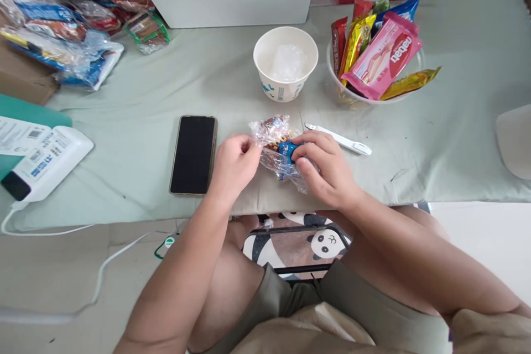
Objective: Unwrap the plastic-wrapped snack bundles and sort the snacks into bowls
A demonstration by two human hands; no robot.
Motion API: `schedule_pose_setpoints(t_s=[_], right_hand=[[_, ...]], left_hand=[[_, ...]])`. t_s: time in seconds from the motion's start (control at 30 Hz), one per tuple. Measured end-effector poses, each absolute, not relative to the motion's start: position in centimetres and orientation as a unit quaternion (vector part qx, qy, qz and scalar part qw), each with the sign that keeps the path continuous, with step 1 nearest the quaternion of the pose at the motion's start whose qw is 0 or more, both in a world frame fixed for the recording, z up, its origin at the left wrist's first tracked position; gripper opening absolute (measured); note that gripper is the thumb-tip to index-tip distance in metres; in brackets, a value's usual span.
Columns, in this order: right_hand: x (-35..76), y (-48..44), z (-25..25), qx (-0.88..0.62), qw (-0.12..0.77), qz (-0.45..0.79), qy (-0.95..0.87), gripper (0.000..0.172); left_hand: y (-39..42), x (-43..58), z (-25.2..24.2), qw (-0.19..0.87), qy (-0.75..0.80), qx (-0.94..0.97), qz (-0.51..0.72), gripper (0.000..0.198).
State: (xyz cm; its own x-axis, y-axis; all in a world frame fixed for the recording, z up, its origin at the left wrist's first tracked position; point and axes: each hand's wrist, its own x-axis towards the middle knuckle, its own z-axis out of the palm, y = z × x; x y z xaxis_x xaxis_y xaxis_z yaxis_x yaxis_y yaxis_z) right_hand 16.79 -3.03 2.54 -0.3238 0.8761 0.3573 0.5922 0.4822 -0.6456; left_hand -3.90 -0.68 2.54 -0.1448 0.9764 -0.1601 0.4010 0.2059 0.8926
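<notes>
A clear plastic wrapper (274, 128) lies crumpled near the table's front edge, with small brown pieces and a blue packet (287, 150) in it. My left hand (237, 163) pinches the wrapper's left edge between thumb and fingers. On the right, my right hand (326, 166) has its fingers spread, their tips touching the blue packet. Just beyond that hand lies a white cutter-like tool (344, 139). A white paper cup (284, 91) with crumpled clear plastic inside stands behind the wrapper.
A black phone (193, 155) lies left of my left hand. At the back right is a clear bowl (420, 61) of snack packets. Wrapped snacks (62, 27) are piled at the back left. A white device (53, 160) with a cable lies far left, a white container (516, 141) far right.
</notes>
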Motion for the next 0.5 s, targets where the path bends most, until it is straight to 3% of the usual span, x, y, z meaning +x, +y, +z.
schedule_pose_setpoints(t_s=[0.07,0.13,0.27,0.4,0.5], right_hand=[[16.8,-2.8,2.8,-0.494,0.338,0.216,-0.771,0.021],[16.9,-2.7,3.2,-0.539,0.309,0.210,-0.754,0.018],[17.7,-2.0,4.1,-0.608,0.239,0.290,-0.699,0.038],[18.7,-1.4,4.9,-0.578,0.261,0.505,-0.585,0.051],[18.6,-1.5,4.8,-0.556,0.288,0.548,-0.556,0.061]], left_hand=[[-0.9,-4.1,3.0,0.444,0.639,0.492,0.390,0.038],[-1.0,-4.0,3.3,0.514,0.594,0.431,0.445,0.034],[-0.8,-3.5,4.1,0.631,0.517,0.318,0.482,0.021],[-1.1,-3.5,4.6,0.620,0.464,0.332,0.539,0.025],[-1.8,-3.6,4.9,0.641,0.393,0.397,0.526,0.023]])
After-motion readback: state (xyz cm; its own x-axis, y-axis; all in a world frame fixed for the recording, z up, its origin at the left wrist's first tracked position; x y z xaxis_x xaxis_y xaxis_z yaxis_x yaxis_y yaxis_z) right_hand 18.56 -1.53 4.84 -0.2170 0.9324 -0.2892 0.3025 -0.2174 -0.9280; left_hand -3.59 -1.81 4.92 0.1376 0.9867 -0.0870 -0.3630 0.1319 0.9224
